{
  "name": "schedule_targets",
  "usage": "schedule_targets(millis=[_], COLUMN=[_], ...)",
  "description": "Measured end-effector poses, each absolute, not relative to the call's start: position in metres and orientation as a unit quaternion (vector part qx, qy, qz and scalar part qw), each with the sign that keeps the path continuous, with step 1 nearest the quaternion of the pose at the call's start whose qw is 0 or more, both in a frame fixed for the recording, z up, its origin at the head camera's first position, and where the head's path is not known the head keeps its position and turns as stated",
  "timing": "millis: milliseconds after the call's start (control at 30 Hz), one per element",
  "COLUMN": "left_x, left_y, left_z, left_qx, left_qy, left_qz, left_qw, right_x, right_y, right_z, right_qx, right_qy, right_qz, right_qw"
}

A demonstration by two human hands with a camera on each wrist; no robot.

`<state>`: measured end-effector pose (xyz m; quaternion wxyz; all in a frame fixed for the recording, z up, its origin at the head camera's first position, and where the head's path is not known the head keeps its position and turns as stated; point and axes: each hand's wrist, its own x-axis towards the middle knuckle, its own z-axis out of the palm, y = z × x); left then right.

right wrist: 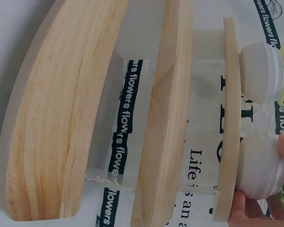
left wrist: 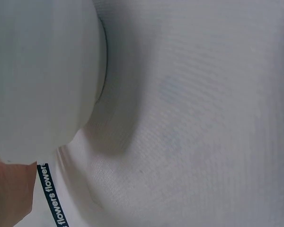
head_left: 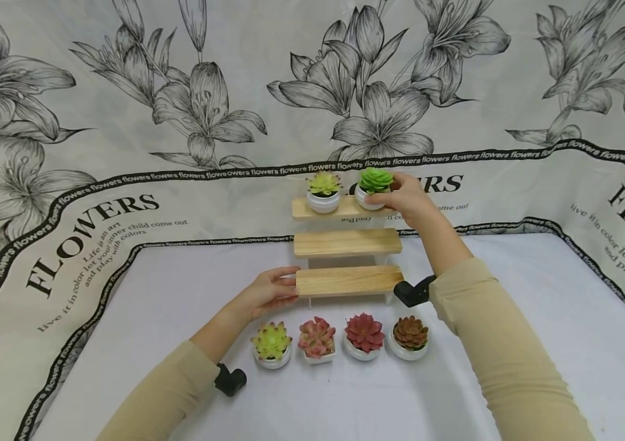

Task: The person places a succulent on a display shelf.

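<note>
A three-tier wooden display stand (head_left: 348, 280) stands on the white cloth. My left hand (head_left: 268, 293) holds the left end of its lowest board. On the top board, my right hand (head_left: 409, 199) grips a green succulent (head_left: 375, 180) in a white pot (right wrist: 262, 165), thumb in front. The pot's base is at the board's surface. Left of it sits a yellow-green succulent (head_left: 323, 184) in a white pot. A large white pot (left wrist: 42, 71) fills the left wrist view's upper left, with part of my left hand (left wrist: 12, 191) below it.
In front of the stand, a row of potted succulents holds a yellow-green one (head_left: 271, 342), a pink one (head_left: 317, 338), a dark red one (head_left: 364, 334) and a brown one (head_left: 410, 334). A flower-printed cloth (head_left: 224, 202) hangs behind.
</note>
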<state>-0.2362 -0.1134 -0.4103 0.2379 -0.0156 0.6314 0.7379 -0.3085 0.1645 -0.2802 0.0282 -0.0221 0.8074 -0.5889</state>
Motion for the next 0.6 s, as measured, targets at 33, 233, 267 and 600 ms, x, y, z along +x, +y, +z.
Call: schedule_targets(millis=[33, 233, 267, 600], left_x=[-0.237, -0.238, -0.237, -0.236], left_y=[-0.113, -0.114, -0.114, -0.113], left_z=[-0.41, -0.41, -0.41, -0.41], left_qx=[-0.015, -0.023, -0.024, -0.024], left_qy=[0.63, 0.625, 0.625, 0.624], left_qz=[0.739, 0.743, 0.743, 0.743], left_qw=[0.238, 0.238, 0.238, 0.24], right_x=[-0.31, -0.309, -0.308, -0.296], right_y=[0.164, 0.168, 0.17, 0.194], right_z=[-0.28, -0.28, -0.279, -0.279], right_qx=[-0.02, -0.019, -0.02, -0.052], right_qy=[0.805, 0.798, 0.8, 0.807], right_qz=[-0.592, -0.601, -0.598, -0.586], right_qw=[0.029, 0.043, 0.044, 0.045])
